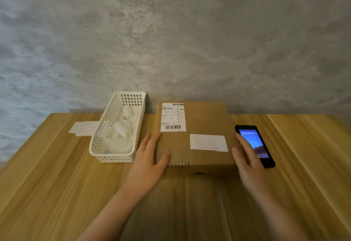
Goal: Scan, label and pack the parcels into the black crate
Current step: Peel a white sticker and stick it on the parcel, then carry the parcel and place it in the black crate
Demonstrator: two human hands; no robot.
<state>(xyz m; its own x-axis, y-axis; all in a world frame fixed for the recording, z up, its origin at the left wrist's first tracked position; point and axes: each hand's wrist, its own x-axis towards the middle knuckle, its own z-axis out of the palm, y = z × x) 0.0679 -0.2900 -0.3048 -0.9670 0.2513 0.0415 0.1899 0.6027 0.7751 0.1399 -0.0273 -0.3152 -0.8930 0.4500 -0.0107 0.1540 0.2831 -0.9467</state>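
The cardboard parcel (195, 136) sits mid-table and looks already labelled, with a small white sticker (208, 142) on top. It's flanked by the left hand (150, 162) and right hand (247, 162), fingers straight, nothing gripped. Packing's still undone, and no black crate is seen anywhere.

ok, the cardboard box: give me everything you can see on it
The box is flat, brown cardboard, lying closed on the wooden table against the wall. A white shipping label with two barcodes sits on its top at the far left; a smaller white sticker with red print sits nearer, to the right. The left hand rests on its near-left corner, thumb on top. The right hand is at its right edge; contact is unclear.
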